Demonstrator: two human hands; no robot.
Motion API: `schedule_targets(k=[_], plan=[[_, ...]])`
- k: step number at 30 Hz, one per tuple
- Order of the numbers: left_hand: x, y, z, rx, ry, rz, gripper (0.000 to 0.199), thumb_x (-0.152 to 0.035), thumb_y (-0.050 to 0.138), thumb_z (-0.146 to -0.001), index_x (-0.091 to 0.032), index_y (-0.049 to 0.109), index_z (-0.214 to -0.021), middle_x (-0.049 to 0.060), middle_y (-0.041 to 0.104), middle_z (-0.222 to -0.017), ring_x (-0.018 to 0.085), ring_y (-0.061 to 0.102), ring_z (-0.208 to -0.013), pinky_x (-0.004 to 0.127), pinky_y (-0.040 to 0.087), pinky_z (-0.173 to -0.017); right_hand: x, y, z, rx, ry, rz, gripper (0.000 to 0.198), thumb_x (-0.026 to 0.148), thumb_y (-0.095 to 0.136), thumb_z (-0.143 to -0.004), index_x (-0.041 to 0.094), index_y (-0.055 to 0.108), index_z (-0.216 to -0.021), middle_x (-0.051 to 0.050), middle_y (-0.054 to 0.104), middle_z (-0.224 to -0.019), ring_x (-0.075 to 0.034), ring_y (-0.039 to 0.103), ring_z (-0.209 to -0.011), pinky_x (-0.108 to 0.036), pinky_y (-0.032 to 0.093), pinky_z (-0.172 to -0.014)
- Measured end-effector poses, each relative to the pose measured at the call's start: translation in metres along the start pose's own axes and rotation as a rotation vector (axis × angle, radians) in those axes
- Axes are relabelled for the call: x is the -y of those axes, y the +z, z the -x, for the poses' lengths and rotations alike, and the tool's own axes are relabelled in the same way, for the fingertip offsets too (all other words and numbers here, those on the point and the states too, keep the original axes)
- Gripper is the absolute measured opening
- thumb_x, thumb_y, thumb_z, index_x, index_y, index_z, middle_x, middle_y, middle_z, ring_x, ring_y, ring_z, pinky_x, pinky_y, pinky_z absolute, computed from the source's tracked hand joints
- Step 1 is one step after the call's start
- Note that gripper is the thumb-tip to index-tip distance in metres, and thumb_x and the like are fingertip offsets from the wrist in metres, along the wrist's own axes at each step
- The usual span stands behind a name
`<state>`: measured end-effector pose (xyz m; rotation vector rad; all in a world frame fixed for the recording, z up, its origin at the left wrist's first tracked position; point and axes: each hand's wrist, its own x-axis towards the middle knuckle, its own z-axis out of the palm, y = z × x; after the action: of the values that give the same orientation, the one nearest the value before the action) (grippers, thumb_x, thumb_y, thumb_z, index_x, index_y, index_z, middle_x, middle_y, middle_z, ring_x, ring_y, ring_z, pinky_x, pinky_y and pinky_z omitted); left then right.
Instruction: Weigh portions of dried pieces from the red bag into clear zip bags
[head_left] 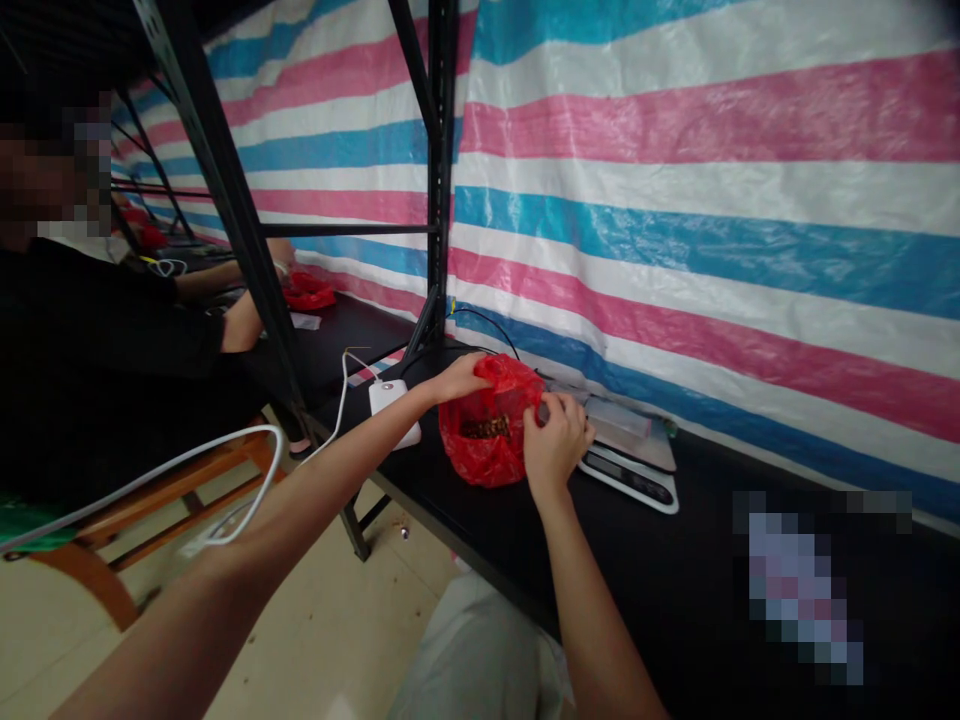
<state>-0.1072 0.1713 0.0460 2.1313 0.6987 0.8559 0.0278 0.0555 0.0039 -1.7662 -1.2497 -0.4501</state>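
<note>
A red plastic bag [480, 468] sits on the black tabletop with its mouth spread wide. Inside it lies a heap of small brown and gold pieces [487, 428], too small to name. My left hand [461, 378] is closed on the bag's far left rim, its fingertips partly behind the plastic. On the opposite side, my right hand [556, 435] grips the rim with bent fingers. Just beyond my right hand is a white kitchen scale [634, 485], and clear plastic bags [619, 418] lie on top of it.
A white power bank [388, 398] with a cable lies left of the bag. Black shelf posts [439, 150] rise behind. At left, a co-worker [112, 320] in black sits near another red bag [309, 290]. A striped sheet [675, 200] covers the wall; a wooden chair [97, 560] stands lower left.
</note>
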Motion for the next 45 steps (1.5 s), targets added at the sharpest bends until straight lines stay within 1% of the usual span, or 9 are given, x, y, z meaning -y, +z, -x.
schedule_targets(k=[6,10,15,19,26,29,34,39,45], plan=[[-0.006,0.007,0.002,0.061,-0.018,0.041,0.020,-0.014,0.047,-0.065,-0.010,0.058,-0.080,0.004,0.062,-0.082,0.017,0.057,-0.075,0.027,0.047,-0.070,-0.003,-0.002,-0.001,0.002,0.049,0.029,0.021,0.022,0.044,-0.079,0.020,0.059,-0.093,-0.009,0.057,-0.098,-0.024,0.046,-0.095,-0.036,0.025,-0.078],[-0.009,0.007,-0.001,-0.057,-0.033,-0.123,0.024,-0.011,0.047,-0.062,-0.012,0.055,-0.084,0.003,0.061,-0.083,0.017,0.056,-0.078,0.029,0.045,-0.076,0.000,-0.008,0.000,-0.005,0.026,0.140,0.033,0.020,0.043,-0.080,0.017,0.049,-0.112,-0.013,0.055,-0.103,-0.027,0.045,-0.098,-0.041,0.025,-0.081],[0.003,0.012,-0.008,-0.186,-0.101,-0.136,0.026,-0.011,0.047,-0.063,-0.015,0.049,-0.089,0.001,0.058,-0.080,0.015,0.055,-0.073,0.027,0.045,-0.071,0.013,-0.010,0.018,-0.068,-0.325,0.140,0.032,0.015,0.039,-0.083,0.019,0.046,-0.114,-0.013,0.050,-0.116,-0.025,0.040,-0.109,-0.041,0.023,-0.088],[0.005,0.012,-0.004,-0.241,-0.107,-0.104,0.036,-0.008,0.044,-0.063,-0.015,0.047,-0.099,0.002,0.058,-0.081,0.015,0.055,-0.073,0.026,0.045,-0.071,0.022,-0.006,0.030,0.088,-0.571,0.037,0.033,0.010,0.038,-0.082,0.019,0.045,-0.113,-0.010,0.053,-0.115,-0.022,0.043,-0.109,-0.036,0.030,-0.086],[-0.011,-0.011,0.014,-0.413,-0.198,-0.233,0.051,-0.011,0.042,-0.067,-0.018,0.037,-0.118,0.004,0.060,-0.086,0.018,0.060,-0.079,0.029,0.046,-0.073,-0.004,-0.004,0.022,0.395,-0.080,0.002,0.041,0.012,0.054,-0.075,0.018,0.040,-0.113,-0.007,0.061,-0.099,-0.021,0.058,-0.087,-0.028,0.040,-0.066],[-0.015,-0.017,0.025,-0.266,-0.271,-0.481,0.058,-0.022,0.052,-0.067,-0.018,0.035,-0.122,0.006,0.061,-0.091,0.023,0.061,-0.085,0.034,0.045,-0.079,-0.013,-0.004,0.018,0.489,-0.005,-0.034,0.038,0.014,0.061,-0.070,0.021,0.044,-0.103,-0.004,0.062,-0.094,-0.022,0.059,-0.084,-0.028,0.042,-0.064],[-0.018,-0.016,0.037,-0.026,-0.205,-0.685,0.058,-0.039,0.061,-0.062,-0.017,0.049,-0.114,0.012,0.055,-0.113,0.028,0.058,-0.097,0.034,0.045,-0.083,-0.003,-0.003,0.017,0.267,-0.217,-0.328,0.035,0.020,0.055,-0.076,0.020,0.043,-0.110,-0.008,0.056,-0.112,-0.023,0.051,-0.105,-0.035,0.040,-0.086],[-0.021,-0.015,0.039,-0.139,-0.376,-0.714,0.021,-0.022,0.051,-0.069,-0.013,0.065,-0.083,0.012,0.065,-0.089,0.025,0.062,-0.087,0.030,0.046,-0.076,0.011,0.006,0.032,0.496,-0.496,-0.359,0.040,0.023,0.047,-0.083,0.019,0.038,-0.122,-0.010,0.051,-0.122,-0.023,0.053,-0.105,-0.037,0.041,-0.087],[-0.011,-0.006,0.040,-0.317,-0.471,-0.516,0.023,-0.016,0.044,-0.074,-0.013,0.065,-0.084,0.009,0.066,-0.088,0.020,0.061,-0.089,0.025,0.045,-0.078,0.008,0.004,0.035,0.588,-0.431,-0.197,0.044,0.033,0.041,-0.087,0.017,0.030,-0.127,-0.013,0.055,-0.116,-0.023,0.057,-0.099,-0.034,0.044,-0.080]])
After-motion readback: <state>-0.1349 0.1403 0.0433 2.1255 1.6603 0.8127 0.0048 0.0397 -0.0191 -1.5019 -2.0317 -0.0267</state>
